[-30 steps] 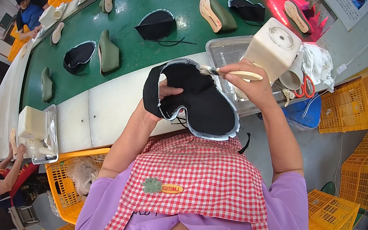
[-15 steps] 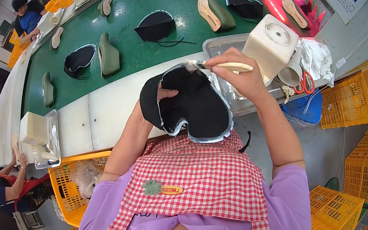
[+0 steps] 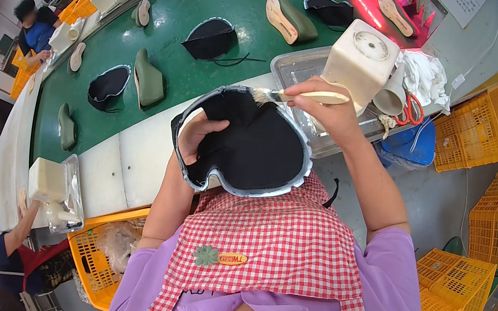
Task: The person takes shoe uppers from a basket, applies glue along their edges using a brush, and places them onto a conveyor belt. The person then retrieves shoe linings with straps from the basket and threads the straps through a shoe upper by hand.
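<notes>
A black fabric shoe upper [image 3: 256, 150] with a pale, notched edge all round hangs over my lap, its hollow inside facing up. My left hand [image 3: 195, 134] grips its left side, thumb and palm inside, the other fingers hidden behind the fabric. In my right hand [image 3: 325, 109] is a flat brush [image 3: 335, 98] with a pale handle, fingers closed round it. The bristles touch the upper's far edge, near the middle. Just beyond my right hand, a clear plastic tray [image 3: 283, 63] bears a cream square container [image 3: 360, 59].
Beyond a white ledge [image 3: 148, 151], a green conveyor [image 3: 173, 20] carries olive wedge soles [image 3: 149, 81], insoles and other black uppers [image 3: 108, 86]. Red-handled scissors [image 3: 411, 109] and white cloth lie at the right. Yellow crates [image 3: 474, 132] stand beyond. Co-workers sit along the far side and lower left.
The upper has opened out, its left flap swung outward, showing more of my left hand inside. My right hand and brush have moved slightly right and down. A co-worker's arm at lower left has shifted.
</notes>
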`<state>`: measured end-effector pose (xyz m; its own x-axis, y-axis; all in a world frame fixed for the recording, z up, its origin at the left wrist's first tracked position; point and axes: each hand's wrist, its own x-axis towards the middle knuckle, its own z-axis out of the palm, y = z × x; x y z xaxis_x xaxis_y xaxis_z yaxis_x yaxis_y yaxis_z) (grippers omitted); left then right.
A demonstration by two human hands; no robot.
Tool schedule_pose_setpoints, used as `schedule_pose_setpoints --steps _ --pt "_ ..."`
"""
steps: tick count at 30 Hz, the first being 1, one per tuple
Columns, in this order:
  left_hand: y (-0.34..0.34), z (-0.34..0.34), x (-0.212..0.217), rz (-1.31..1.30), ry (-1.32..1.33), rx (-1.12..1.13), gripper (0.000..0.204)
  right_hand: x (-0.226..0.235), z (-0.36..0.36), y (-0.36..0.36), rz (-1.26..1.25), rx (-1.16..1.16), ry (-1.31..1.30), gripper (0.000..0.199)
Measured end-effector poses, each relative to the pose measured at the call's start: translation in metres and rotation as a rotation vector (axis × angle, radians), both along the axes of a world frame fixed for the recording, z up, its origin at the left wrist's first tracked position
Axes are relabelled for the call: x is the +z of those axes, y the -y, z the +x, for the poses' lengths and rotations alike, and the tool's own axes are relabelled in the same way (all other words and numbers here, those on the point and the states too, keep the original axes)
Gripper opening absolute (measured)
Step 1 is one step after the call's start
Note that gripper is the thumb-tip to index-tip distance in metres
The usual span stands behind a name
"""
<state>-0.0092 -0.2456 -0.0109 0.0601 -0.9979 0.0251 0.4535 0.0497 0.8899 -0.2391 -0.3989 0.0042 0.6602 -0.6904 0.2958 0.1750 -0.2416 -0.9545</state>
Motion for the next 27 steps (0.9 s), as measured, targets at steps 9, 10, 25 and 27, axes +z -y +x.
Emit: schedule_pose_setpoints --steps 9,10,25,27 --pt "0.0 0.005 0.005 -0.222 0.07 -0.026 0.044 -0.017 -0.019 -0.001 0.166 -0.008 -0.051 0.019" --pt "0.001 0.005 0.005 -0.271 0.048 -0.065 0.044 -0.016 -0.023 0.0 0.143 -0.038 -0.072 0.02" --pt "-0.013 0.05 0.021 0.041 -0.08 0.248 0.056 -0.018 -0.048 0.0 0.127 -0.191 -0.164 0.02" --pt "-0.028 0.068 0.03 -0.014 -0.141 0.376 0.052 -0.021 -0.061 0.006 0.099 -0.289 -0.181 0.019"
